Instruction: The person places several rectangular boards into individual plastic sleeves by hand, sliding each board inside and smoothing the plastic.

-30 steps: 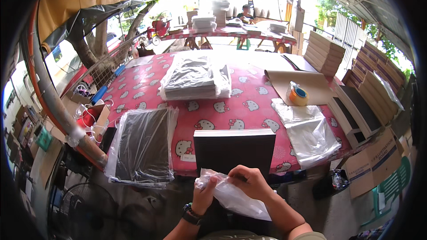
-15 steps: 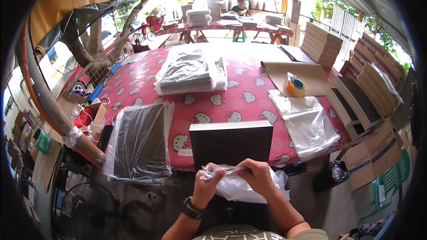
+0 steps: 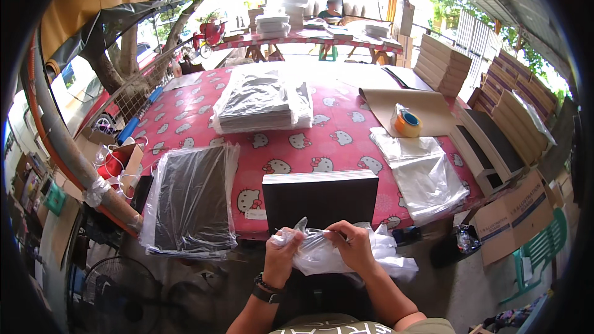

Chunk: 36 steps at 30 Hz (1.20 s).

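a: how are the hands set?
b: the left hand [image 3: 282, 260] is closed on bunched plastic [image 3: 322, 261]; the right hand [image 3: 355, 248] pinches it, thumb against fingers.
a: where's the plastic, exactly?
b: between both hands, spilling rightward, in front of the black stack [image 3: 318, 201], which is upright by the near edge of the table [image 3: 247, 164].
a: beyond that?
b: a wrapped sheet [image 3: 192, 201] left, folded clear plastic [image 3: 424, 179] right, then tape [image 3: 407, 126] on brown paper [image 3: 427, 107].
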Tool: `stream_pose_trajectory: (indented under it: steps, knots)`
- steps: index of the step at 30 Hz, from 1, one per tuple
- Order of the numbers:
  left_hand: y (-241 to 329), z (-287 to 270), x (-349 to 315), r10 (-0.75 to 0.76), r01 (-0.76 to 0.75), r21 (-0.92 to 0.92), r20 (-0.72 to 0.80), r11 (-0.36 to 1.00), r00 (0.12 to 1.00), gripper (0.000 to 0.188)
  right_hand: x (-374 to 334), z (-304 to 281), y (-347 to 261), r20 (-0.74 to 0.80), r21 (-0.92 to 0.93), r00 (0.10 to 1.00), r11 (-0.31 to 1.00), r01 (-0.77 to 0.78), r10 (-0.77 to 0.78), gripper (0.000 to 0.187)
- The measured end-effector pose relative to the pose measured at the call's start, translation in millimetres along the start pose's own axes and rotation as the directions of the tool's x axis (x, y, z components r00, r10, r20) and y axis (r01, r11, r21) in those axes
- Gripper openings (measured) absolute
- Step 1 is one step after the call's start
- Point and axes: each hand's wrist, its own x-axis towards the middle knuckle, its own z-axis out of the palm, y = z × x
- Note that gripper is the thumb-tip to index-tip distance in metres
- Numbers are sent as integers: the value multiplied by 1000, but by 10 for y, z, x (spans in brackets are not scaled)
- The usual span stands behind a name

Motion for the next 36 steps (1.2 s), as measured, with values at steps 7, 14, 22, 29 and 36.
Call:
stream_pose_trajectory:
  steps: [7, 14, 22, 29, 36]
  knots:
    - [-56, -23, -35, -11, 11, 3, 77, 1000, 997, 18, 7, 38, 82, 10, -138, 1000, 990, 14, -12, 8]
    - [112, 40, -21, -64, 47, 164, 102, 985, 993, 25, 3, -66, 84, -80, 29, 994, 996, 81, -79, 6]
    - [211, 30, 12, -103, 103, -3, 61, 995, 993, 28, -3, -68, 56, 6, 188, 997, 979, -73, 73, 16]
    - [163, 67, -15, -101, 102, -17, 45, 995, 994, 27, 112, -43, -103, 88, 25, 993, 997, 76, -77, 13]
    - [56, -11, -34, -82, 87, -74, 71, 993, 994, 26, 43, 139, -100, -36, -87, 996, 994, 73, -76, 9]
